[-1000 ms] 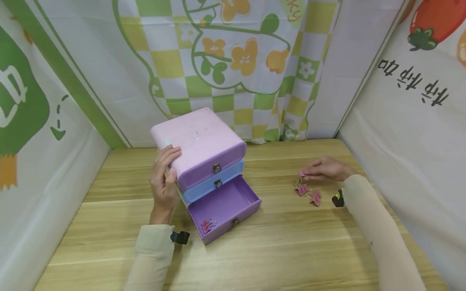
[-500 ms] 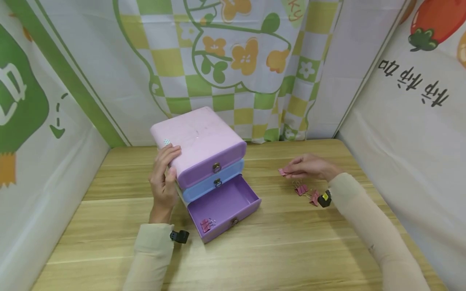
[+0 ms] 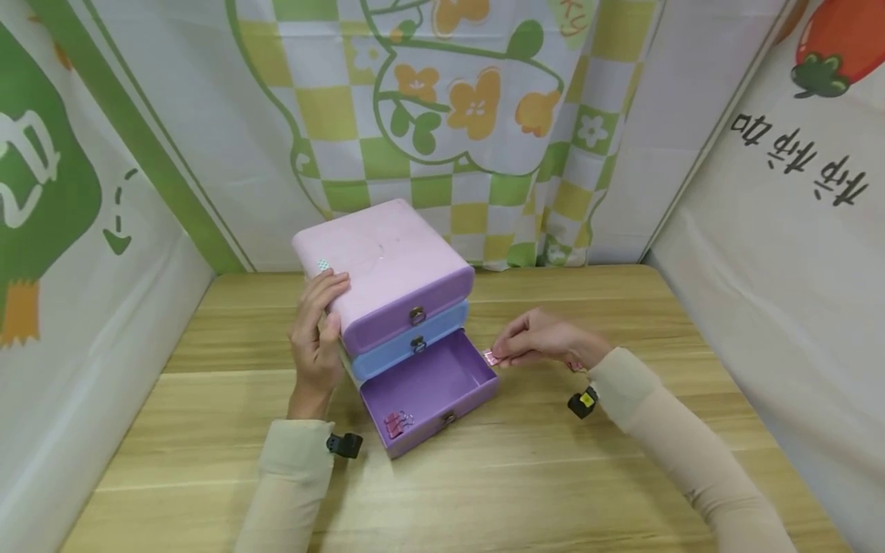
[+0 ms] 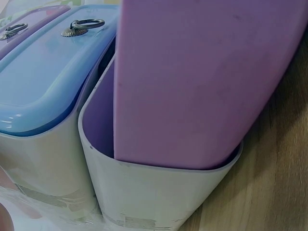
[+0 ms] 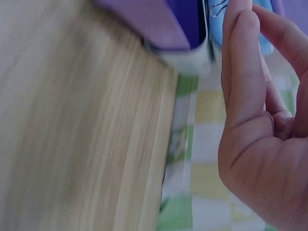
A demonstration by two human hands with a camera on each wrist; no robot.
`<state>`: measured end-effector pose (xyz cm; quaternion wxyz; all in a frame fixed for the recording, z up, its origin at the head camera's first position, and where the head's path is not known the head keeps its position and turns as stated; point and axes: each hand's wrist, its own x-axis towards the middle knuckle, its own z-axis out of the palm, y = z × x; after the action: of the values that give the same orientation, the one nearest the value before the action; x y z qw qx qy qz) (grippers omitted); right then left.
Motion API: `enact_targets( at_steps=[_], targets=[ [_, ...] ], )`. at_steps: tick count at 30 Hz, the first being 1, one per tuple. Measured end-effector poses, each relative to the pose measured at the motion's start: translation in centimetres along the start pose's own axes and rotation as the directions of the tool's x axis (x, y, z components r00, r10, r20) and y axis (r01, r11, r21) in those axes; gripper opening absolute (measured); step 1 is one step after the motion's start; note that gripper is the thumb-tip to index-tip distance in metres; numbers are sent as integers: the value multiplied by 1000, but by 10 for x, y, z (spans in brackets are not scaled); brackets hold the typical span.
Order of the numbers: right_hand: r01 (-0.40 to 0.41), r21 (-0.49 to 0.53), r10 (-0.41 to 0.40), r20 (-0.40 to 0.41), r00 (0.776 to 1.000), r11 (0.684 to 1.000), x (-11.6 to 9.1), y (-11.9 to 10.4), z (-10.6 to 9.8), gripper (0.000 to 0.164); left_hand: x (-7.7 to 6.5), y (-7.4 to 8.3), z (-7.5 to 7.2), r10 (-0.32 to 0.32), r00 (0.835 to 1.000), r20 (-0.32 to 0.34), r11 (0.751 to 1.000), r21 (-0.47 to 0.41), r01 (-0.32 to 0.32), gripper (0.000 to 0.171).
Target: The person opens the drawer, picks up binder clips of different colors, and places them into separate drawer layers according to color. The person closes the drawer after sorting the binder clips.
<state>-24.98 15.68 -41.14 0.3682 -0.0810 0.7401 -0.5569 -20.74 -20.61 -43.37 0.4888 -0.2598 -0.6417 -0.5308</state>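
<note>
A small chest of drawers (image 3: 387,261) with a pink top stands on the table. Its lowest purple drawer (image 3: 429,384) is pulled out, and pink binder clips (image 3: 396,425) lie in its front left corner. My left hand (image 3: 314,346) rests against the chest's left side, fingers on the top edge. My right hand (image 3: 553,339) pinches a pink binder clip (image 3: 492,357) by the drawer's right rim. In the right wrist view, a wire loop (image 5: 219,7) of that clip shows at the fingertips. Another pink clip (image 3: 575,367) is mostly hidden behind the right wrist.
Above the open drawer, the blue drawer (image 3: 411,342) and top purple drawer (image 3: 408,311) are closed, each with a ring pull. A patterned curtain (image 3: 484,215) hangs behind the wooden table (image 3: 484,484). White cloth walls stand on both sides.
My right hand has carried a pinched binder clip leftward from the loose clips to the drawer's right rim. The left hand stays on the chest. The head view has shifted slightly.
</note>
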Motion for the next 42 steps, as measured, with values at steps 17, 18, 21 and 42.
enact_targets(
  at_steps=[17,18,21,42],
  targets=[
    [181,-180,-173,62,983,967,31,-20,103,19,0,-2,-1,11,1000,-8,1000,8,-11,43],
    [187,-191,-178,64,982,964,33,-19,109,19,0,-3,-1,12,1000,-8,1000,8,-12,43],
    [191,-214,-185,48,982,958,41,-18,125,19,1,-3,0,19,1000,-8,1000,11,-19,43],
    [230,-561,-296,-28,955,796,64,-18,176,11,1,-2,0,2,1000,-5,1000,8,-2,43]
  ],
)
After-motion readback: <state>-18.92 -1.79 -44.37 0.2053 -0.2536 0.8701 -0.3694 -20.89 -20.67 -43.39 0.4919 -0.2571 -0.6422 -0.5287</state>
